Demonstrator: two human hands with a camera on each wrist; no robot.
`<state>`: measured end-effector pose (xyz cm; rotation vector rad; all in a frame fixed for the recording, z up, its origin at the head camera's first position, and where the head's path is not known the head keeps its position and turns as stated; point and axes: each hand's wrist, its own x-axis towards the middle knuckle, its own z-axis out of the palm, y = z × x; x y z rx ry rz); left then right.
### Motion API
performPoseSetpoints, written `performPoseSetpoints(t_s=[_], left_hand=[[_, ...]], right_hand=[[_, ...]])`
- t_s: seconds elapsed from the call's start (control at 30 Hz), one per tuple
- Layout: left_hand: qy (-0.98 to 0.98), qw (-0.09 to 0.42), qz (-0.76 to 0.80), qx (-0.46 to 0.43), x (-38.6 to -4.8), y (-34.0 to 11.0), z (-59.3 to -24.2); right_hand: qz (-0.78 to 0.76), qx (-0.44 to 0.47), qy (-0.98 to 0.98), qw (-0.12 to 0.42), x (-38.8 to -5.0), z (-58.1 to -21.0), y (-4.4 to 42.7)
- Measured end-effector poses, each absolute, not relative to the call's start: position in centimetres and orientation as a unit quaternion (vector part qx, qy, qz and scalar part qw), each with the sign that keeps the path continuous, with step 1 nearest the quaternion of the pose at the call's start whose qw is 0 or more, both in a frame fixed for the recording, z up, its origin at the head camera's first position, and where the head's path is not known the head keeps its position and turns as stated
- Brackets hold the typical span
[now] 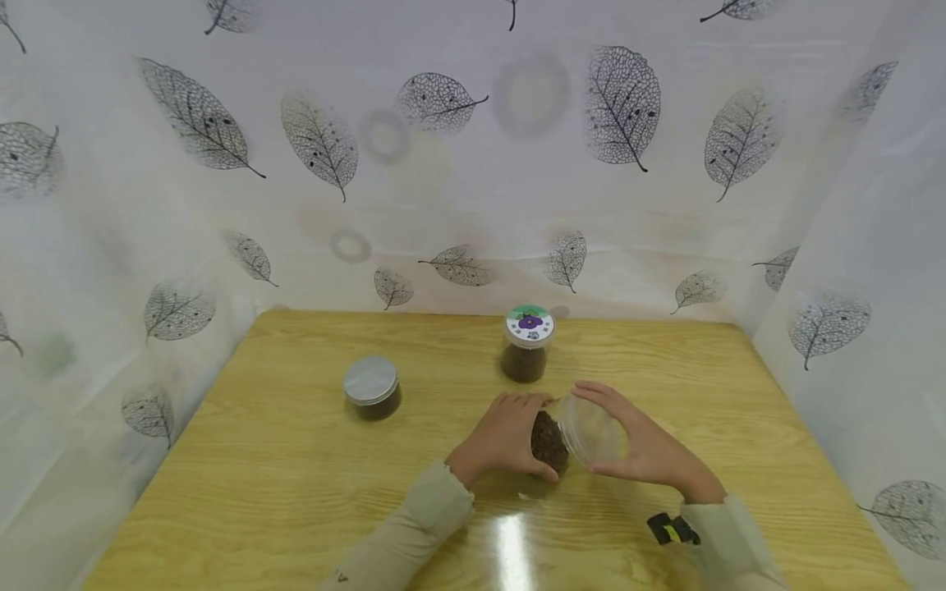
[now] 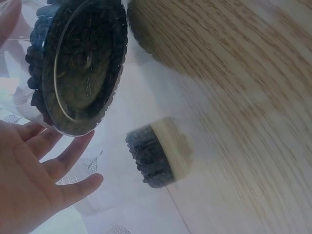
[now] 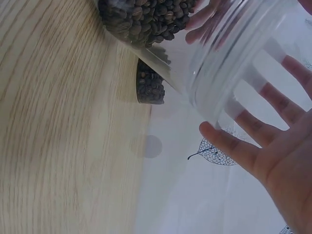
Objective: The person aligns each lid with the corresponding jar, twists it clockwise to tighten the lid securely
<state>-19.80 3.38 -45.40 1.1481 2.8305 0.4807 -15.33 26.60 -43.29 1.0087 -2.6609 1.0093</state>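
Note:
In the head view my left hand (image 1: 510,435) grips a clear jar of coffee beans (image 1: 548,443), tilted on its side; its round base (image 2: 87,63) faces the left wrist camera. Facing it, my right hand (image 1: 643,443) holds a clear, see-through container (image 1: 594,431) with a ringed rim, its fingers and thumb spread round the wall. No beans show inside that clear part. The two pieces meet or nearly meet; whether their rims touch I cannot tell. In the right wrist view the beans (image 3: 146,19) lie toward the jar's lower end, away from the ringed rim.
Behind the hands stands a jar of dark contents with a green, white and purple lid (image 1: 526,349). To the left sits a low jar with a silver lid (image 1: 372,386). Leaf-printed white sheeting (image 1: 458,189) surrounds the wood-grain table (image 1: 296,492) at the back and sides.

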Motion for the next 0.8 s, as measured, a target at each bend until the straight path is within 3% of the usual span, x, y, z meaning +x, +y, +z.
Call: performPoseSetpoints(t_s=[0.53,0.8], left_hand=[[0.911,0.036,0.166,0.376,-19.86,3.32,-45.01],[0.920,0.005,0.118,0.373,-19.25,3.41,-45.26]], right_hand=[[0.331,0.337,-0.880,0.053,-15.17,-43.62,26.80],[0.343,0.334,-0.876,0.060,-15.13,-44.02,26.90]])
